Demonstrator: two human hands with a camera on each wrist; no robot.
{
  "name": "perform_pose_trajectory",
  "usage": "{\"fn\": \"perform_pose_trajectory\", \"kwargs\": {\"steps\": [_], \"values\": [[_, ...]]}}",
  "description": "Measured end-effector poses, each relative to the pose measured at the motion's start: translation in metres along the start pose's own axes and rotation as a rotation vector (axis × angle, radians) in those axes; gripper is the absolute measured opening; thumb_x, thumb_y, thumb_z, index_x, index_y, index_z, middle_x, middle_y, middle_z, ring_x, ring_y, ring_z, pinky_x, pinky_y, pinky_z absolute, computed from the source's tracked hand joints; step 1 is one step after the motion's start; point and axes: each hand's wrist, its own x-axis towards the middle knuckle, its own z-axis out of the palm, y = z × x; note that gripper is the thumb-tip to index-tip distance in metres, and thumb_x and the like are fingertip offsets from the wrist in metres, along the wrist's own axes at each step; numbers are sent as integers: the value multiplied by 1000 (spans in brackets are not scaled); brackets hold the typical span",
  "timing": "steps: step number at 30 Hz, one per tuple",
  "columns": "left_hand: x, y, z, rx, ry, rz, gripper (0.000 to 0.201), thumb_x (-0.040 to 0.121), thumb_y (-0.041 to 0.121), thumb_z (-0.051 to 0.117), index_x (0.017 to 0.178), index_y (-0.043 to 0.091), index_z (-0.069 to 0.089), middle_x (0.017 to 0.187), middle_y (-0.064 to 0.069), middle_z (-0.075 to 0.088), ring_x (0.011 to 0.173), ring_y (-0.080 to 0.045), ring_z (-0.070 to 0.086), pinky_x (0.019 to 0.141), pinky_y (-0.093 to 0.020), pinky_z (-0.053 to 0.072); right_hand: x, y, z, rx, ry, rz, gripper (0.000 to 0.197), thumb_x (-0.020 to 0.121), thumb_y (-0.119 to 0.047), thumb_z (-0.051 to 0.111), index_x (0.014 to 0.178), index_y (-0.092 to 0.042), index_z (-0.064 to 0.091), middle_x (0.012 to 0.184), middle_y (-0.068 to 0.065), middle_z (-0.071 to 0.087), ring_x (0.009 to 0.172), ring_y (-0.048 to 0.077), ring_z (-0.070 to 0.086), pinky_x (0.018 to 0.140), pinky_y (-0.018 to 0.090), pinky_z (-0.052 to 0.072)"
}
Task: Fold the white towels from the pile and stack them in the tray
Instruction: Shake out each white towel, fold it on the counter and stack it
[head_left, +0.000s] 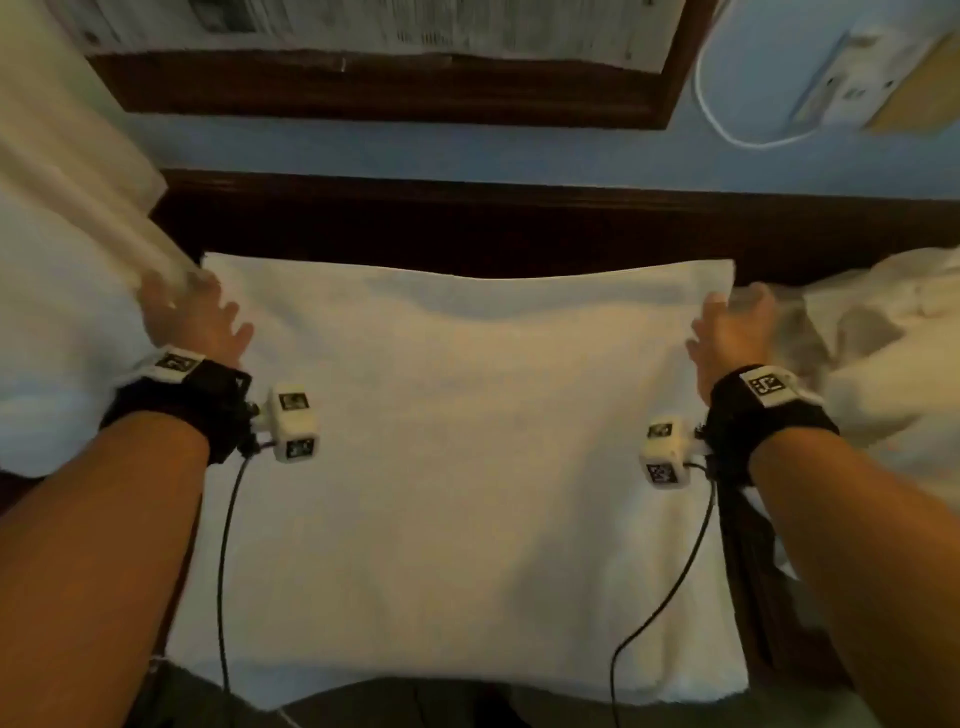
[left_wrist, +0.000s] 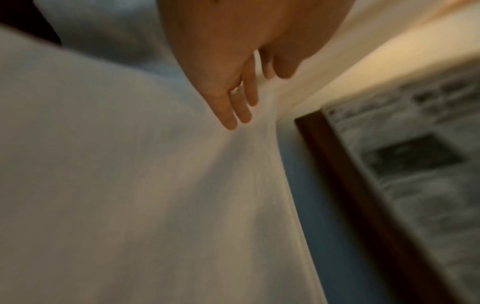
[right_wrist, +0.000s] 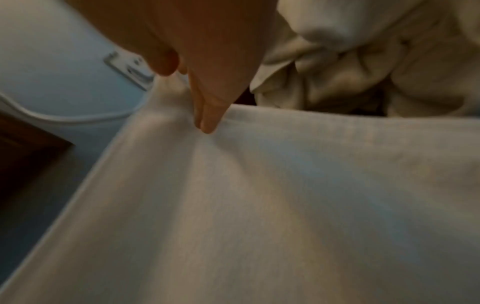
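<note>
1. Left hand (head_left: 195, 317) grips the far-left corner of the white towel (head_left: 457, 467); the left wrist view shows its fingers (left_wrist: 235, 107) laid against the cloth with the thumb on the other side, a pinch. A ring sits on 1 finger.
2. Right hand (head_left: 732, 332) grips the far-right corner of the towel; the right wrist view shows thumb and fingers (right_wrist: 207, 115) closed on the hem, the cloth gathering into creases below the pinch.
3. Both hands are well apart, 1 at each far corner, with the towel stretched between them.
4. Towel state: spread wide and mostly smooth, far edge sagging slightly between the 2 grips, near edge toward the person's body. Whether it rests on a surface or hangs free I cannot tell.
5. Left of the towel: pale blurred cloth or bedding (head_left: 47, 312), touching or overlapping the left hand; which, unclear.
6. Beyond the towel's far edge: a dark wooden board (head_left: 519, 228), then blue wall, then a dark-framed picture (head_left: 395, 67) above.
7. Right of the towel: a crumpled pile of white towels (head_left: 883, 353), just beside the right hand.
8. Far right above the towel, on the wall: a white socket plate (head_left: 852, 78) with a white cable (head_left: 717, 114) looping down.
9. Each wrist carries a black strap with a white camera block and a black lead.
</note>
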Motion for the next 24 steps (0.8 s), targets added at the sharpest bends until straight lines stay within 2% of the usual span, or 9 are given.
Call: {"fn": "perform_pose_trajectory", "kwargs": {"steps": [1,3,5,6,8,10,13,20,24], "values": [[4,-30,-5,304,-64,17,43,104,45,39,137,18,47,140,-9,51,130,-30,49,105,-41,37,-3,23,6,-214,-125,-25,64,97,-37,53,153,-25,24,148,9,45,131,29,49,108,48,42],[9,-94,-28,1113,-245,-22,69,97,44,61,156,24,29,157,-14,36,137,-40,43,110,-53,40,-18,77,13,-686,-441,-78,64,98,-36,56,153,-26,25,154,13,37,136,36,42,108,46,38],[3,-142,-54,1658,-467,-191,85,93,56,61,160,35,12,168,-9,7,148,-41,23,118,-52,29,-38,123,12,-1077,-678,-76,74,94,-51,56,153,-33,17,159,16,21,141,41,29,108,51,36],[-8,-154,-62,1796,-540,-224,89,92,62,57,159,39,4,168,-8,-6,151,-43,13,121,-52,23,-42,142,10,-1218,-731,-53,82,90,-61,54,154,-39,7,162,17,5,146,44,15,110,56,32],[-15,-167,-69,1892,-584,-213,93,89,71,52,156,47,-7,166,-5,-22,151,-46,-2,122,-55,17,-46,164,8,-1396,-752,-18,97,83,-77,48,150,-47,-14,160,16,-25,147,47,-13,111,64,22],[-5,-168,-66,1889,-554,-179,95,85,77,49,153,51,-12,164,-1,-27,150,-47,-8,120,-60,16,-42,163,15,-1461,-757,-38,102,78,-83,46,147,-49,-22,156,18,-34,144,50,-21,111,68,19],[18,-168,-53,1911,-545,-151,97,82,82,46,151,53,-15,164,0,-28,150,-47,-9,120,-63,14,-17,150,34,-1446,-777,-50,106,77,-83,48,147,-47,-23,155,20,-35,142,53,-23,112,70,18],[81,-157,3,1903,-479,-57,95,85,78,47,154,50,-11,166,-1,-20,151,-46,-4,123,-57,10,57,123,86,-1475,-744,-111,110,74,-84,51,150,-45,-20,157,19,-31,144,54,-15,112,68,20],[102,-155,20,1777,-377,71,98,84,72,58,157,45,-1,168,2,-10,153,-39,-1,123,-57,11,83,113,89,-1364,-701,-189,116,74,-79,59,152,-41,-17,159,14,-29,148,45,-11,117,62,18]]}}
